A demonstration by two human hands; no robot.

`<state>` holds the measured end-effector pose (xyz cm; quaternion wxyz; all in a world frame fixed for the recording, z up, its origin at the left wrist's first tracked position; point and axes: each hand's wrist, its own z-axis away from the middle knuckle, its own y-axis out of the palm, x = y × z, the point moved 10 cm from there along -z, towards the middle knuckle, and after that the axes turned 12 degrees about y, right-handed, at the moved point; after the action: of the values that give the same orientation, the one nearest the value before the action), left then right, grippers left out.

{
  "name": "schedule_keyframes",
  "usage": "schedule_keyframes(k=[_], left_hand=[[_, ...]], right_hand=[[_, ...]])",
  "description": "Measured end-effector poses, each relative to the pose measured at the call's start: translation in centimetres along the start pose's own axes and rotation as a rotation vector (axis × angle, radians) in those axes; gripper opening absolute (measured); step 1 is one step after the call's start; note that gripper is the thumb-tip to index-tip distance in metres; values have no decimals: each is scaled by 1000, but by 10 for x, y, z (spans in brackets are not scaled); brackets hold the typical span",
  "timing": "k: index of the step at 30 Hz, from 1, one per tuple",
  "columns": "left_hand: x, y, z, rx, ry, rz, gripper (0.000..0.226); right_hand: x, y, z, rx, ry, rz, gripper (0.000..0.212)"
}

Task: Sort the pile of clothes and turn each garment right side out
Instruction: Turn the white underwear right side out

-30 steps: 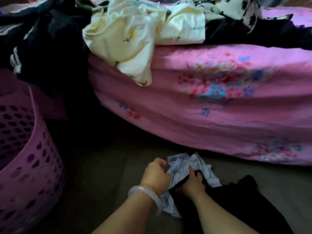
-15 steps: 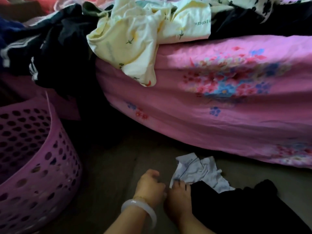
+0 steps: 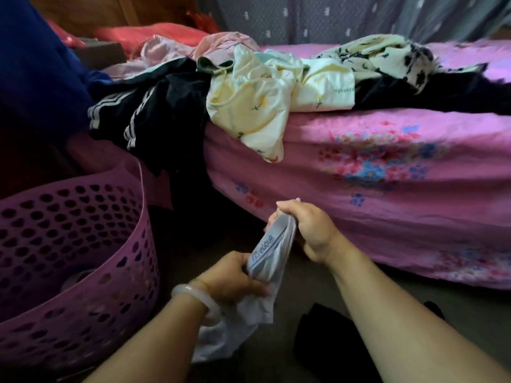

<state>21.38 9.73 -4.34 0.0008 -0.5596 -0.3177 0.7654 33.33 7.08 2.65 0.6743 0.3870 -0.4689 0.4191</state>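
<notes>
pink floral bed sheet (image 3: 387, 205) covers the bed across the middle and right of the head view, with a grey-blue curtain (image 3: 331, 17) behind it and a dull floor (image 3: 309, 288) below. on the bed lies the pile of clothes (image 3: 179, 87). a black garment with white stripes (image 3: 130, 117) hangs over the near corner. a cream garment with small flowers (image 3: 249, 111) droops over the edge beside it. a cream-and-black printed piece (image 3: 387, 53) lies farther right on more dark cloth. a purple perforated basket (image 3: 83, 233) stands on the floor at the left, near the bed corner.

in front of the bed, above the floor, both hands hold a pale garment (image 3: 266, 252) whose grey waistband reads "vigour". the right hand (image 3: 307, 230) has its grip curled round the upper end of the waistband, fingers over the bunched cloth. the left hand (image 3: 235, 277), lower and nearer, has its grip clenched on the other end. the rest of the cloth hangs down past its wrist, which wears a pale bangle (image 3: 193, 293). the waistband runs taut between the two hands. a black garment (image 3: 323, 344) lies on the floor between the forearms.
</notes>
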Motion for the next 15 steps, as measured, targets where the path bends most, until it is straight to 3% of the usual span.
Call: schedule_keyframes(k=[3, 10, 13, 15], left_hand=[[-4, -23, 8, -35, 17, -59, 29], [23, -85, 27, -168, 33, -358, 26], [27, -112, 39, -311, 40, -288, 29], [26, -133, 49, -458, 47, -131, 29]], right_hand=[[4, -6, 6, -104, 55, 183, 40], [6, -15, 4, -346, 53, 193, 37], [18, -11, 4, -414, -43, 330, 39], [26, 3, 6, -358, -83, 460, 42]])
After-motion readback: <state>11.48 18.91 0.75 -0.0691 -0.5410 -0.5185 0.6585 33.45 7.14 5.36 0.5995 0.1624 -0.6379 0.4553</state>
